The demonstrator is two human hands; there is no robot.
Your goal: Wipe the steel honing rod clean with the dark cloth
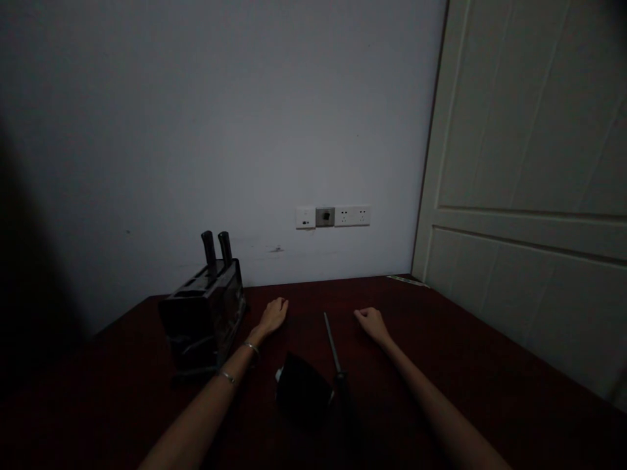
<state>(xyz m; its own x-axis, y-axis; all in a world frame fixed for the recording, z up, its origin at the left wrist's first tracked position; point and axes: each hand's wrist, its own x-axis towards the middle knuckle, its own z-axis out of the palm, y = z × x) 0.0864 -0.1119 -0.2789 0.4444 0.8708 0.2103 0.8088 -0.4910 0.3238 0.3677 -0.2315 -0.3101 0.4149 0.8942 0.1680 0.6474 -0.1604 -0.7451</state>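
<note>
Nearest on the dark red bench (490,365) lies a black object (304,391), with a sharpening steel (333,349) just beside it. Beyond, the left hand (273,315) and right hand (372,323) rest loosely curled on the bench, each grip holding nothing. A knife block (203,316) stands left. No readable writing anywhere.

Dim room, low light, corners falling into shadow. Plain pale grey painted wall (220,117) ahead, few faint scuff marks low down. White rectangular socket strip (333,216) set in wall, grey switch plate in middle, 2 outlets to right of it. White panelled wooden door (533,196) on right, at angle to wall, dark frame edge along left side. Dark reddish-brown wooden table (490,339) running up to wall and door
</note>
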